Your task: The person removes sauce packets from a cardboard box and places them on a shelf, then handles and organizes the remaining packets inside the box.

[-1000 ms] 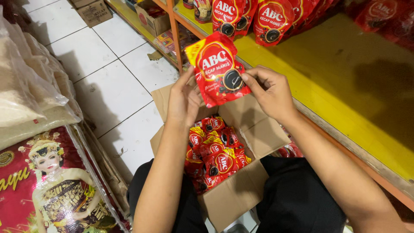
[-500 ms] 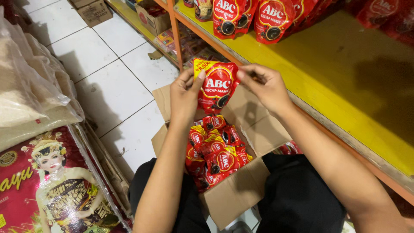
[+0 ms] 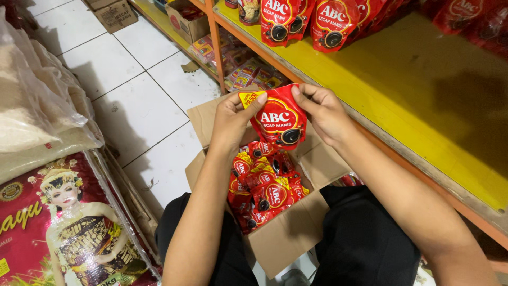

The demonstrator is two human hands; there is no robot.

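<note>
Red sauce pouch [image 3: 278, 123] hangs above the cardboard box [image 3: 288, 233], its top corners pinched by left hand [image 3: 231, 119] and right hand [image 3: 324, 111]; matching red pouches [image 3: 264, 190] fill the box.

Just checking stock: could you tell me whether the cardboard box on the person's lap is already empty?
No, the cardboard box holds several red pouches.
</note>
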